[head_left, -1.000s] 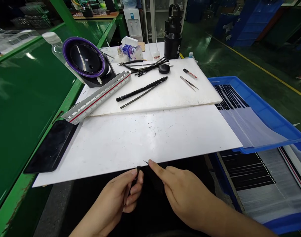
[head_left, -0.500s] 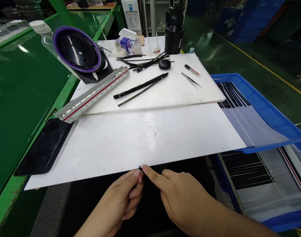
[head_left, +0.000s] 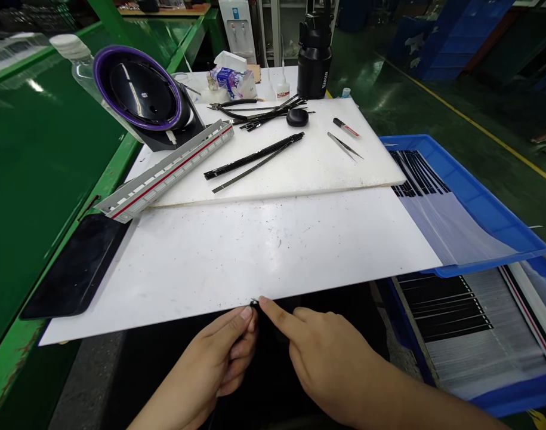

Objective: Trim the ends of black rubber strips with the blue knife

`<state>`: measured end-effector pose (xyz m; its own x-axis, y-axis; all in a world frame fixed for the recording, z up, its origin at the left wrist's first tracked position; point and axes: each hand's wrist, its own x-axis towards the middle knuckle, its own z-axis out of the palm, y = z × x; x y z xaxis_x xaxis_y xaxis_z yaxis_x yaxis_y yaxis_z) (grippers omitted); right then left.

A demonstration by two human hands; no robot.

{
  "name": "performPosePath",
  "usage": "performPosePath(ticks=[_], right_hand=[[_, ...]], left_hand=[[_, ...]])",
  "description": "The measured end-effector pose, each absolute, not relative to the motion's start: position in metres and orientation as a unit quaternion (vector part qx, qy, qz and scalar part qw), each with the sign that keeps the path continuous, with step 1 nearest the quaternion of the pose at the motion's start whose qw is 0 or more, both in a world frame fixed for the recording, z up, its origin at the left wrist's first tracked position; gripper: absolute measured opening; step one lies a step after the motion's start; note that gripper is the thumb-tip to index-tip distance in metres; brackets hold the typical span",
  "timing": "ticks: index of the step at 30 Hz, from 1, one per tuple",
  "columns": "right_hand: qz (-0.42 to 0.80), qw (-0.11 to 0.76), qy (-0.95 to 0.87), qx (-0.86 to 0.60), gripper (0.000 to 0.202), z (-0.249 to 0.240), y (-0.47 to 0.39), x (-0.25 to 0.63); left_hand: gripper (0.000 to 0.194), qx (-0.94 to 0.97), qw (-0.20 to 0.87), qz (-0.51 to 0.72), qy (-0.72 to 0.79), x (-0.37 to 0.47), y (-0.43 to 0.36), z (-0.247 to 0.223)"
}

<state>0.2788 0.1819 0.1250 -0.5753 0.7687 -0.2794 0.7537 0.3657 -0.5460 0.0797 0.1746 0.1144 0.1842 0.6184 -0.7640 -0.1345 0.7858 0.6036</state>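
Just below the front edge of the white tabletop, my left hand (head_left: 225, 352) is closed, thumb against curled fingers. A small dark piece (head_left: 253, 303) pokes out at its fingertips. Most of that piece is hidden, so I cannot tell its full shape. My right hand (head_left: 326, 352) points its stretched index finger at the piece, the fingertip touching or almost touching it; the thumb and the other fingers are curled or hidden. Farther off, on a white foam board (head_left: 344, 167), lie a bundle of black strips (head_left: 255, 156) and a single thin strip (head_left: 257, 172).
A grey scale ruler (head_left: 169, 173) and a black tablet (head_left: 73, 269) lie left. On the board are tweezers (head_left: 345, 146), a marker (head_left: 346, 128), a black case (head_left: 298, 117) and pliers (head_left: 237, 107). Behind stands a black bottle (head_left: 315, 65). Right is a blue tray (head_left: 491, 209) of strips.
The view has shifted very slightly. Both hands keep almost the same pose at the table edge, the right index finger still beside the small dark piece.
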Motion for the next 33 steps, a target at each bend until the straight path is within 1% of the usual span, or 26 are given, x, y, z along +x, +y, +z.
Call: performPosePath(ticks=[3,11,19,24,33], right_hand=[[0.372,0.048,-0.812,-0.447,0.066,0.1247,0.1838,0.2824],[0.388,0.065,-0.806,-0.443,0.066,0.1278,0.1817,0.2841],[0.322,0.022,-0.835,-0.445,0.067,0.1282,0.1851,0.2828],[0.304,0.001,-0.84,-0.449,0.068,0.1292,0.1839,0.2797],[0.271,-0.011,-0.847,-0.458,0.071,0.1288,0.182,0.2769]], left_hand=[[0.04,0.214,0.742,0.25,0.584,0.0796,0.1756,0.1144],[0.043,0.224,0.739,0.244,0.586,0.0809,0.1748,0.1152],[0.045,0.226,0.742,0.246,0.581,0.08,0.1765,0.1165],[0.043,0.224,0.744,0.242,0.581,0.0776,0.1747,0.1141],[0.046,0.232,0.738,0.239,0.587,0.0805,0.1771,0.1158]])
